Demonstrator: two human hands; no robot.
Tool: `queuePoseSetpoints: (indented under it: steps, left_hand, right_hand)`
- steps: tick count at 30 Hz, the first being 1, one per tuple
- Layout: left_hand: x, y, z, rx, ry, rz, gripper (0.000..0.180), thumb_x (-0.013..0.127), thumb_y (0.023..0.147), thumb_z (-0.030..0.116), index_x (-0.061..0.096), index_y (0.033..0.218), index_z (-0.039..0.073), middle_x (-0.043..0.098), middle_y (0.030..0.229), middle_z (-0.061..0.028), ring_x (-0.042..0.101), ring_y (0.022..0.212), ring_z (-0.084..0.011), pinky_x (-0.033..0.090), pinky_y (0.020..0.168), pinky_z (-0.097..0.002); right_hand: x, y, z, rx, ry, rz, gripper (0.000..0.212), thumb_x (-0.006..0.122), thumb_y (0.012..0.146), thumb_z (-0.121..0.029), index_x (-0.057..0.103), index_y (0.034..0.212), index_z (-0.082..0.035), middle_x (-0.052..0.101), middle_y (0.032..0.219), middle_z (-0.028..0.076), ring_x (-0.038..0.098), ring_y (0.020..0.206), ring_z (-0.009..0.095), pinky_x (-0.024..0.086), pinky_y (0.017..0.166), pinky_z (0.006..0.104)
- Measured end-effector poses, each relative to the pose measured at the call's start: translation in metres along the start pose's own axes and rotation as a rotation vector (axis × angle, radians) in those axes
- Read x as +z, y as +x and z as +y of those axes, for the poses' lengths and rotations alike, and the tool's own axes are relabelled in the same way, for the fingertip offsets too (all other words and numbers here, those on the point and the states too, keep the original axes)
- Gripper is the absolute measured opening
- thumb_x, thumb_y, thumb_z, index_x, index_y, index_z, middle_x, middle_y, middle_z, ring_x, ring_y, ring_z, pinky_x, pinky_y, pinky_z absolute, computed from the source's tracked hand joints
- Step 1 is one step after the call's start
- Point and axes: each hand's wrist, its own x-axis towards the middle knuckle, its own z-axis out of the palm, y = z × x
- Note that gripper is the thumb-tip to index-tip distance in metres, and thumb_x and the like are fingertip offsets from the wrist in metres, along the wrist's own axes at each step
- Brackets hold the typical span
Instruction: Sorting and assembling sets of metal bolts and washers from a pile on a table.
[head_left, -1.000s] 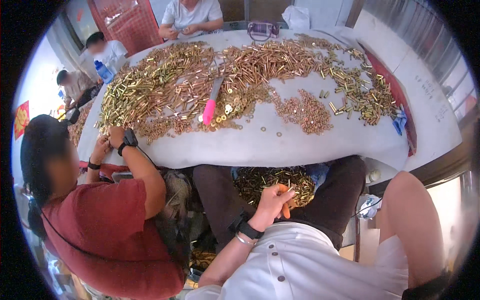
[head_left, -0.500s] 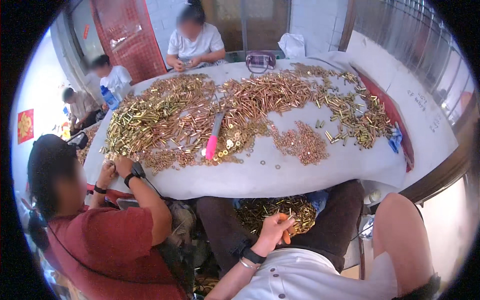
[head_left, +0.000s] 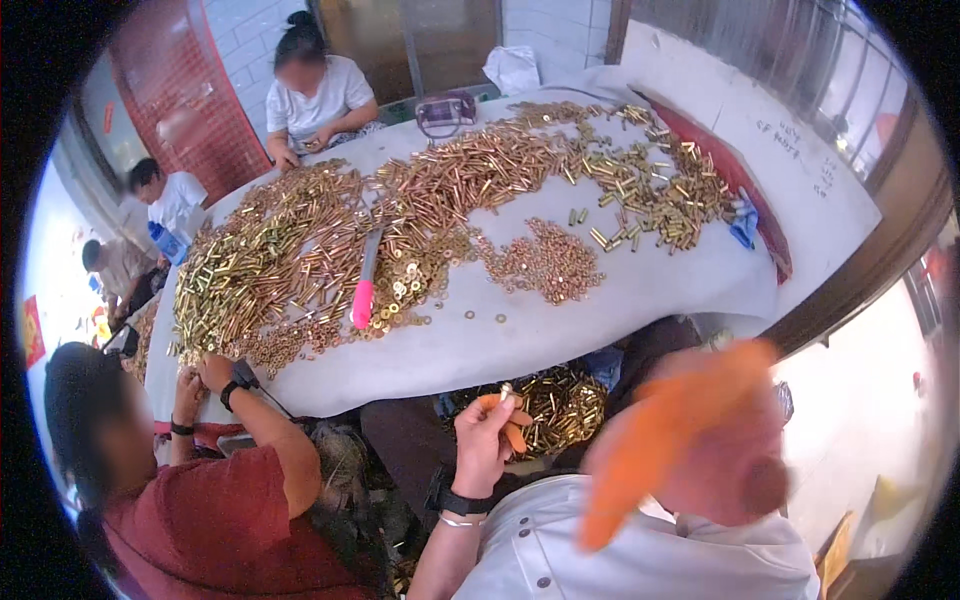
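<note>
One pale table [head_left: 640, 300]: near edge bowed, bare strip running along it, more open room at the near right corner. Metal tubes [head_left: 490, 175] pile over its far and left parts. Brassy lap heap [head_left: 565, 410] sits just below the near edge. Right hand [head_left: 715, 465] blurred, over the lap's right side; finger state cannot be told. Left hand [head_left: 482, 440], beside the lap heap, pinches small metal piece [head_left: 507, 392] between thumb and finger; piece juts upward past the fingertips, long axis roughly upright.

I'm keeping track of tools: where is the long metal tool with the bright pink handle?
In the head view, the pink-handled metal tool lies left of centre on the white-covered table, beside flat gold-coloured washers.
</note>
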Motion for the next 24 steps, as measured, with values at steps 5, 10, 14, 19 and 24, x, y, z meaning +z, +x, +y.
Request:
queuePoseSetpoints:
  steps: [5, 10, 14, 19, 24]
  left_hand:
    - [0.001, 0.016, -0.006, 0.030, -0.005, 0.003, 0.017, 0.061, 0.090, 0.019, 0.062, 0.090, 0.002, 0.066, 0.071, -0.0084, 0.053, 0.042, -0.0071, 0.030, 0.032, -0.0173]
    - [0.005, 0.004, 0.011, 0.062, -0.165, 0.014, 0.014, 0.061, 0.090, 0.016, 0.062, 0.091, 0.001, 0.066, 0.072, -0.0081, 0.054, 0.043, -0.0065, 0.029, 0.032, -0.0171]
    - [-0.004, 0.006, 0.004, 0.094, -0.182, 0.002, 0.014, 0.061, 0.089, 0.015, 0.062, 0.093, 0.001, 0.067, 0.075, -0.0091, 0.055, 0.044, -0.0060, 0.028, 0.033, -0.0169]
    - [-0.003, 0.003, 0.010, 0.085, -0.121, -0.020, 0.012, 0.060, 0.089, 0.013, 0.061, 0.092, 0.001, 0.066, 0.075, -0.0112, 0.056, 0.046, -0.0113, 0.038, 0.038, -0.0213]
    - [-0.001, 0.000, 0.010, 0.093, -0.067, -0.030, 0.016, 0.061, 0.089, 0.016, 0.060, 0.094, 0.001, 0.067, 0.077, -0.0112, 0.058, 0.047, -0.0096, 0.035, 0.033, -0.0171]
  right_hand:
    - [0.008, -0.006, -0.001, 0.060, 0.020, -0.034, 0.031, 0.068, 0.078, -0.012, 0.060, 0.105, 0.001, 0.060, 0.089, 0.011, 0.062, 0.071, 0.019, 0.049, 0.063, 0.0285]
    - [0.008, -0.009, 0.010, 0.066, 0.058, -0.015, 0.029, 0.068, 0.079, -0.011, 0.061, 0.104, 0.001, 0.060, 0.088, 0.011, 0.061, 0.071, 0.018, 0.049, 0.063, 0.0285]
    - [0.009, -0.006, 0.018, 0.085, 0.048, 0.018, 0.028, 0.068, 0.079, -0.011, 0.061, 0.103, 0.001, 0.060, 0.088, 0.010, 0.061, 0.071, 0.018, 0.049, 0.063, 0.0285]
    - [0.006, 0.006, 0.023, 0.093, -0.088, 0.147, 0.026, 0.067, 0.080, -0.010, 0.062, 0.103, 0.001, 0.060, 0.087, 0.010, 0.061, 0.071, 0.018, 0.049, 0.063, 0.0285]
    - [0.011, 0.007, 0.078, 0.416, -0.419, 0.365, 0.024, 0.067, 0.080, -0.009, 0.062, 0.102, 0.001, 0.060, 0.086, 0.010, 0.061, 0.070, 0.018, 0.049, 0.063, 0.0285]
